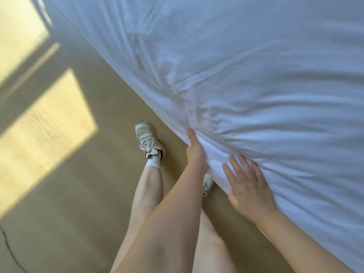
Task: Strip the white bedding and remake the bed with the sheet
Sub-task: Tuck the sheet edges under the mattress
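A white sheet (256,79) covers the bed and fills the upper right of the view, creased and bunched toward the near edge. My left hand (195,148) grips a gathered fold of the sheet at the bed's edge, its fingers tucked under the cloth and only the thumb side showing. My right hand (248,184) lies flat on the sheet just to the right, fingers straight and spread, pressing the fabric down.
A beige floor (82,194) runs along the left of the bed, with bright patches of sunlight (45,123) on it. My legs and white trainers (148,140) stand close against the bed's edge. A dark cable (7,247) lies at the lower left.
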`<state>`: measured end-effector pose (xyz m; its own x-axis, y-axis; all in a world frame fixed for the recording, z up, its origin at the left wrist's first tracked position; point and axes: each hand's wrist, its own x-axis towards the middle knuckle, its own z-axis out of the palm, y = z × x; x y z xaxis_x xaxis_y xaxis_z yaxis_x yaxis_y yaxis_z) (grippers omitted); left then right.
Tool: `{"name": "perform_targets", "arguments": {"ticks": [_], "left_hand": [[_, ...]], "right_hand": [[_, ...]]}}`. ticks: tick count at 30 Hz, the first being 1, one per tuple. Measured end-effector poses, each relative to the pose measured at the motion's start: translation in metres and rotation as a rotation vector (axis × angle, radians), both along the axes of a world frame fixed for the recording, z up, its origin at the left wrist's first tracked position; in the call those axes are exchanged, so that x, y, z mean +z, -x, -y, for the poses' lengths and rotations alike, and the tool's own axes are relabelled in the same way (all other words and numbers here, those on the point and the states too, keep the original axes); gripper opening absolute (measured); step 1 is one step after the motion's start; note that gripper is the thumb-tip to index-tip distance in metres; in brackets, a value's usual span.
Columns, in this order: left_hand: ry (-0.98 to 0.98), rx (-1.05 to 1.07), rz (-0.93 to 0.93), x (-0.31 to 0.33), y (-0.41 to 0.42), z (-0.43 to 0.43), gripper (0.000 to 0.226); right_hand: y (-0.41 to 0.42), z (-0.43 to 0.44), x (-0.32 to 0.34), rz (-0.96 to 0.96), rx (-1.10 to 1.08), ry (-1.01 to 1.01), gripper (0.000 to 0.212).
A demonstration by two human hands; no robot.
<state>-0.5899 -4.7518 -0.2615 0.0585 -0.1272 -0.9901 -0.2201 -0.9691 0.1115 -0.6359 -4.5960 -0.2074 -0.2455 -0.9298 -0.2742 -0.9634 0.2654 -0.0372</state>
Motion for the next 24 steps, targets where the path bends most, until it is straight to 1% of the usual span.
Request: {"name": "perform_targets", "arguments": {"ticks": [1, 2, 4, 5, 7, 8, 10, 11, 12, 13, 14, 15, 16, 18, 19, 21, 22, 24], "left_hand": [[-0.015, 0.046, 0.005, -0.005, -0.005, -0.004, 0.103], [-0.001, 0.113, 0.008, -0.010, -0.009, -0.006, 0.096], [0.065, 0.205, 0.094, -0.019, -0.012, -0.005, 0.072], [0.103, 0.192, 0.156, -0.021, -0.010, -0.003, 0.066], [0.169, 0.050, 0.262, -0.023, 0.002, -0.002, 0.066], [0.197, -0.022, 0.308, -0.022, 0.011, -0.006, 0.061], [0.237, -0.162, 0.323, -0.007, 0.027, -0.017, 0.045], [0.332, -0.276, 0.313, 0.004, 0.029, -0.023, 0.045], [0.487, -0.392, 0.302, 0.019, 0.029, -0.027, 0.050], [0.691, -0.489, 0.281, 0.034, 0.027, -0.029, 0.057], [0.911, -0.552, 0.218, 0.050, 0.025, -0.032, 0.065], [1.097, -0.626, 0.104, 0.067, 0.030, -0.036, 0.071], [1.242, -0.757, -0.044, 0.083, 0.038, -0.041, 0.073], [1.476, -1.201, -0.294, 0.101, 0.066, -0.061, 0.064], [1.558, -1.429, -0.383, 0.103, 0.080, -0.075, 0.059], [1.625, -1.814, -0.540, 0.103, 0.105, -0.106, 0.051], [1.641, -1.959, -0.615, 0.099, 0.113, -0.120, 0.050], [1.677, -2.173, -0.749, 0.091, 0.122, -0.147, 0.050]], "right_hand": [[0.001, -0.010, 0.000, -0.014, 0.007, -0.018, 0.059], [0.001, -0.020, -0.001, -0.025, 0.013, -0.027, 0.059], [-0.003, -0.041, -0.004, -0.046, 0.041, -0.054, 0.063], [-0.004, -0.052, -0.005, -0.054, 0.046, -0.078, 0.068], [-0.002, -0.068, -0.004, -0.057, 0.013, -0.117, 0.077], [-0.002, -0.073, -0.002, -0.053, 0.002, -0.113, 0.076], [-0.004, -0.076, 0.005, -0.056, -0.023, -0.030, 0.061], [-0.004, -0.072, 0.010, -0.053, -0.053, 0.042, 0.055], [-0.003, -0.064, 0.015, -0.043, -0.100, 0.131, 0.053], [0.001, -0.055, 0.022, -0.028, -0.166, 0.230, 0.053], [0.009, -0.046, 0.028, 0.001, -0.254, 0.326, 0.052], [0.020, -0.038, 0.034, 0.031, -0.365, 0.406, 0.051], [0.033, -0.034, 0.038, 0.050, -0.483, 0.468, 0.051], [0.060, -0.040, 0.039, 0.021, -0.666, 0.526, 0.052], [0.068, -0.052, 0.036, -0.025, -0.726, 0.493, 0.052], [0.073, -0.103, 0.023, -0.140, -0.843, 0.348, 0.054], [0.068, -0.138, 0.016, -0.192, -0.924, 0.285, 0.055], [0.053, -0.210, 0.006, -0.270, -1.100, 0.184, 0.056]]}}
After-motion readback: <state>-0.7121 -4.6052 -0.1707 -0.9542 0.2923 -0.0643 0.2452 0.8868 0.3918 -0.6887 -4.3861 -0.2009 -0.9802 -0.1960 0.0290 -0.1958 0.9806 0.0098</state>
